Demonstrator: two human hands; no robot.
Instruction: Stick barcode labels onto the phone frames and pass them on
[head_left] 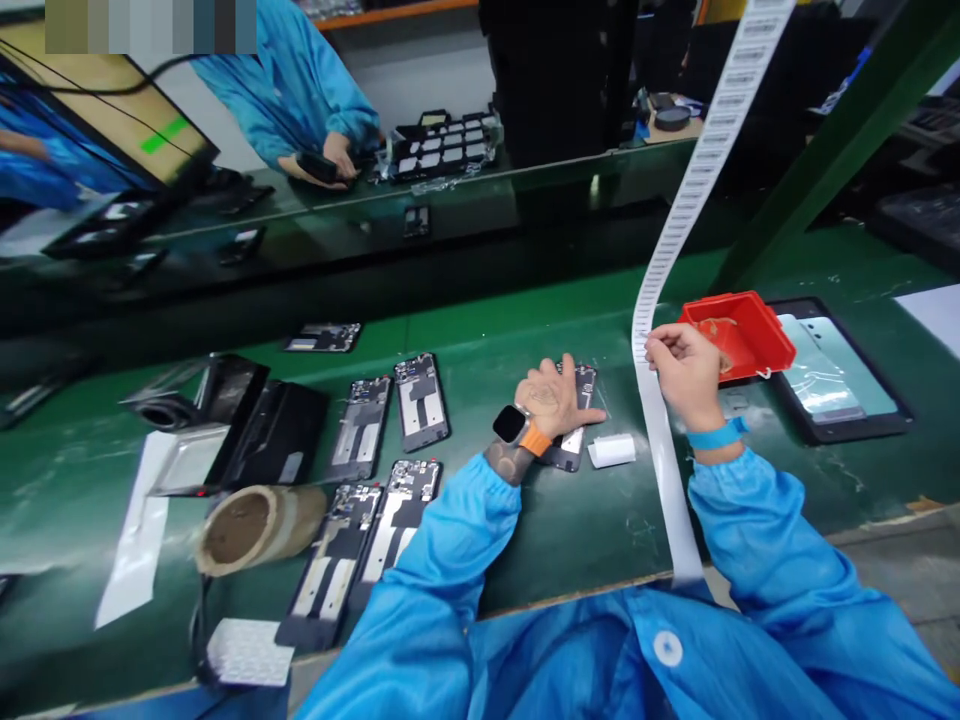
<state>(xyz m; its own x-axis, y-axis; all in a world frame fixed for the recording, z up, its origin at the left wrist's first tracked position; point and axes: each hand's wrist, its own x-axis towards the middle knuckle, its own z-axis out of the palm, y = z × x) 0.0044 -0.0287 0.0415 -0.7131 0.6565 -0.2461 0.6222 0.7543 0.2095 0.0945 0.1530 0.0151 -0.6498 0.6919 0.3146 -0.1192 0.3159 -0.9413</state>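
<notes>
My left hand (549, 400), with a smartwatch (510, 424) on its wrist, lies over an opened phone (568, 452) whose inner parts show. Its thumb and index finger are spread apart on either side of the phone's upper part; the other fingers look curled. Farther right, my right hand (686, 375) is closed in a pinch at the edge of a long strip of barcode labels (686, 190). Whether a single label has come loose between those fingertips cannot be made out. Beside the phone rests a small white rolled piece (612, 451).
Several more opened phones (421, 400) lie to the left, near a cardboard tube (262, 525) and a black stand (285, 430). A red bin (750, 335) and a dark tray (892, 415) with pale panels sit at right. Across the bench, a person in blue sleeves (322, 80) handles a dark device.
</notes>
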